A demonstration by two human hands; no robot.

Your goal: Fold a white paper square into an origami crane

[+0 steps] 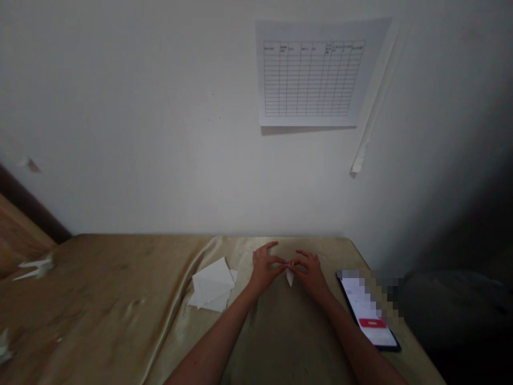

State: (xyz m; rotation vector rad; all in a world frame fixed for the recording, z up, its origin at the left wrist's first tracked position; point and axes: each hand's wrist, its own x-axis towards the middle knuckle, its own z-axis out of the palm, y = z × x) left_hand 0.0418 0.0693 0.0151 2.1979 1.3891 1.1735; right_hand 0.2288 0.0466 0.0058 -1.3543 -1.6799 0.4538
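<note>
Between my two hands is a small folded piece of white paper (290, 276), its narrow tip pointing down toward me. My left hand (266, 266) pinches its upper end from the left with thumb and index finger. From the right, my right hand (308, 269) pinches the same piece, and the fingertips of both hands meet there. The other fingers of each hand are raised. Left of my left hand, a loose pile of white paper sheets (212, 284) lies on the cloth-covered table (120, 299).
A phone (366, 310) with a lit screen lies near the table's right edge. Folded white paper pieces (40, 266) lie at the far left, with another (4, 346) nearer me. A printed table sheet (312, 80) hangs on the wall behind.
</note>
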